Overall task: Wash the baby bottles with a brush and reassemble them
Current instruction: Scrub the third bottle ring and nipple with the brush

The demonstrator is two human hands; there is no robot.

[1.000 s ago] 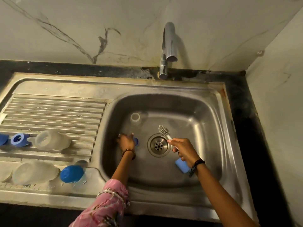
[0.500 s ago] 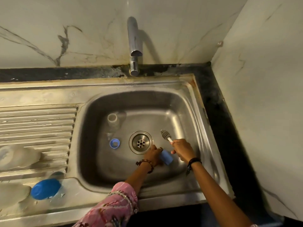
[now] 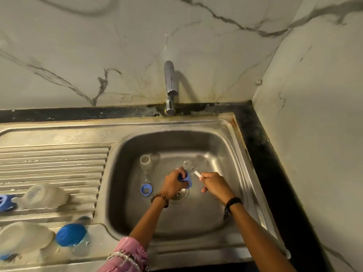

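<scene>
While my left hand (image 3: 172, 185) holds a blue cap (image 3: 186, 180) in a curled grip above the drain (image 3: 181, 193), my right hand (image 3: 216, 185) grips the brush (image 3: 190, 167) handle, bristles just beside the cap, over the sink (image 3: 231, 146).

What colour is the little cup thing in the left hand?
The cap gripped by the left hand is blue, seen in the head view.

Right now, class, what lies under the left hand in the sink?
Under the left hand, which grips a blue cap, the drain partly shows; its remainder is hidden.
</scene>
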